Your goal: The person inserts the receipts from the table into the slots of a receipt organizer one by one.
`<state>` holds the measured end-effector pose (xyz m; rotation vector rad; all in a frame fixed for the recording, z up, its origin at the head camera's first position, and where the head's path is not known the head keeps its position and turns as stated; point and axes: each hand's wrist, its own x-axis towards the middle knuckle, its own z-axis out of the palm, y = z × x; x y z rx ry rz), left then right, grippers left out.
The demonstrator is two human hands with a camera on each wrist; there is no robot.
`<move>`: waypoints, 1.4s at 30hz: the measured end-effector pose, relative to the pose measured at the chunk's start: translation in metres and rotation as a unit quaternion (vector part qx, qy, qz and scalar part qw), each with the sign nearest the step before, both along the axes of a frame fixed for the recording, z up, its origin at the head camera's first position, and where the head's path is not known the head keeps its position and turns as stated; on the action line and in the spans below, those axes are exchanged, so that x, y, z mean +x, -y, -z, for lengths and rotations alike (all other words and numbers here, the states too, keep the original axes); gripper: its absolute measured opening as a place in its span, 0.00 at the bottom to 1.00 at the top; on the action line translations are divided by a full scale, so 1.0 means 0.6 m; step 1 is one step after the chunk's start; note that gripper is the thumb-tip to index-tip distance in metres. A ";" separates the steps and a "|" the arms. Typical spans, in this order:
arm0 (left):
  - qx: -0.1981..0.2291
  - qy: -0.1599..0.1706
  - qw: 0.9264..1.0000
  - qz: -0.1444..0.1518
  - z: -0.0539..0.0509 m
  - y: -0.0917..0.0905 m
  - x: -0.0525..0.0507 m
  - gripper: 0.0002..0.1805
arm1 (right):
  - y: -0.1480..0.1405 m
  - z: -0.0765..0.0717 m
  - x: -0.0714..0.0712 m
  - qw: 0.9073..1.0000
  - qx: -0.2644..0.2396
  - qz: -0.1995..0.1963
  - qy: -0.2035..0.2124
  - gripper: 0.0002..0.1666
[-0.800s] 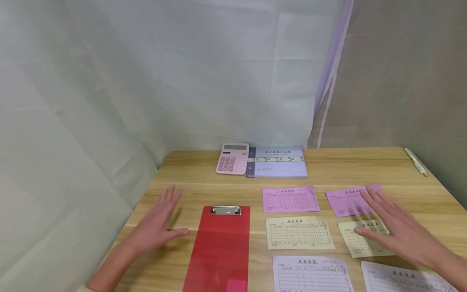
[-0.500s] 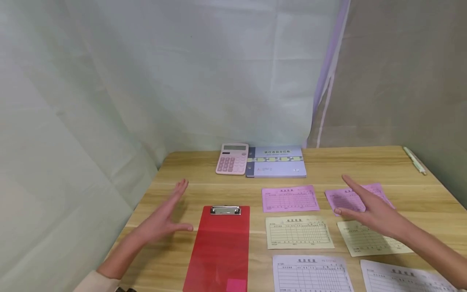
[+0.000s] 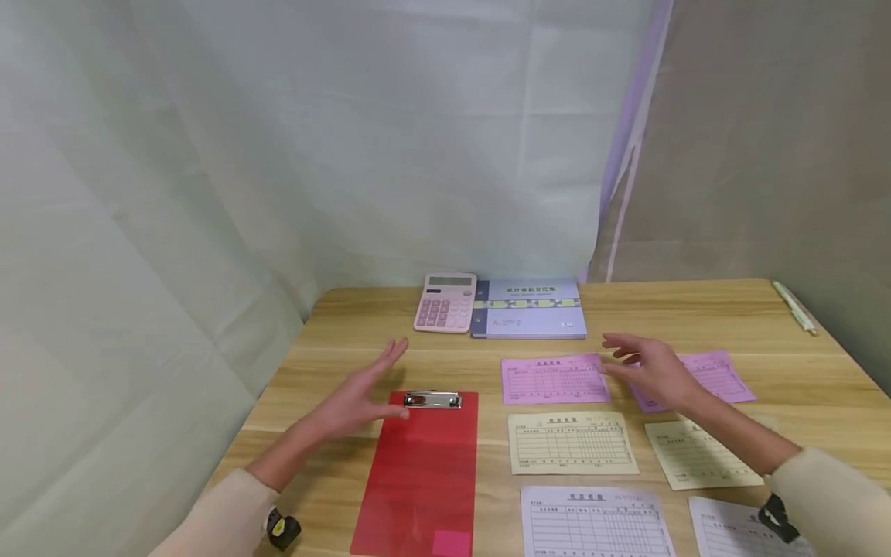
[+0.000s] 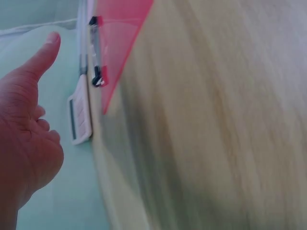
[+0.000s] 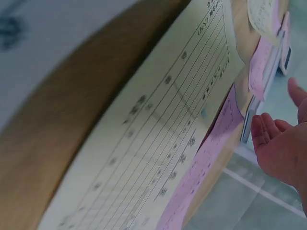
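Toward the surface's point(image 3: 362, 317) left edge: red clipboard point(image 3: 421, 480), left hand point(image 3: 348, 402) over its top corner, thumb well apart, holding nothing. Probably stiff, light, slick; grip by a long side. Nearer the right edge: pink slips point(image 3: 553, 381), right hand point(image 3: 657, 375) above, fingers loosely bent, nothing visibly held. Likely limp, easily creased; pinch a corner. Pen point(image 3: 793, 308) at far right corner: head view only.

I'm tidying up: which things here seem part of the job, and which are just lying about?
Likely the job:
red clipboard, by the left hand
pink receipt forms, by the right hand
yellow forms, white forms

Likely lying about, farther back:
pink calculator
bank deposit journal
pen
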<state>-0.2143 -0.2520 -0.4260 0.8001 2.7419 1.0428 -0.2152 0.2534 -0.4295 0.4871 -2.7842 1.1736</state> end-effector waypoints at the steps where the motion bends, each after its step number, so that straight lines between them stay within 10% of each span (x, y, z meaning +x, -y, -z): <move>1: 0.001 -0.003 1.000 0.006 0.003 -0.005 -0.003 0.62 | 0.003 0.003 -0.005 1.000 0.003 0.003 -0.004 0.32; 15: -0.013 -0.020 0.999 0.041 0.042 -0.048 -0.019 0.32 | 0.024 0.010 -0.042 0.997 0.038 0.058 -0.015 0.14; 42: -0.037 -0.011 0.999 0.024 0.043 -0.060 -0.014 0.23 | 0.043 0.012 -0.046 0.996 0.061 0.064 0.013 0.04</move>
